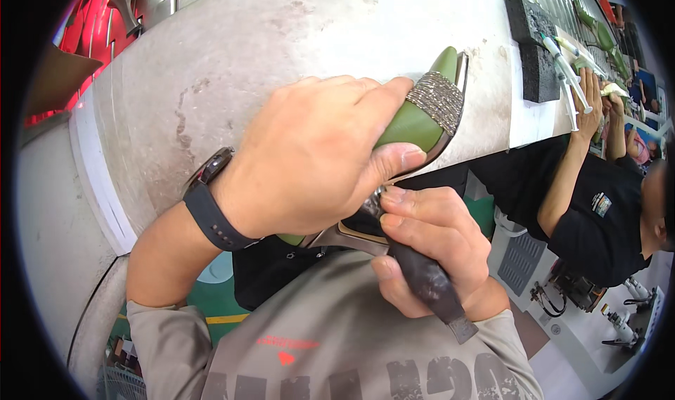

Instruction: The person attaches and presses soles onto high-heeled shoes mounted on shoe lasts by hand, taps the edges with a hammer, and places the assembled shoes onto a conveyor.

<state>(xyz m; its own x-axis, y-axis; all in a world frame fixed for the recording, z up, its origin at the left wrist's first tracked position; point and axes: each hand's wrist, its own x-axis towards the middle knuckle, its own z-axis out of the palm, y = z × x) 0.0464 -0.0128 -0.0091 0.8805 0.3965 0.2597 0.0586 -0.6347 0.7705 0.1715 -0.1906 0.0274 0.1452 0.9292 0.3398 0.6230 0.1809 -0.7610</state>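
One green shoe with one glittering band is clasped in the left hand, its pointed toe and band jutting past the fingers to the upper right, over the edge of the one pale table. The right hand grips one dark-handled tool just below the left thumb; whether its tip touches the shoe cannot be told. One watch circles the left wrist.
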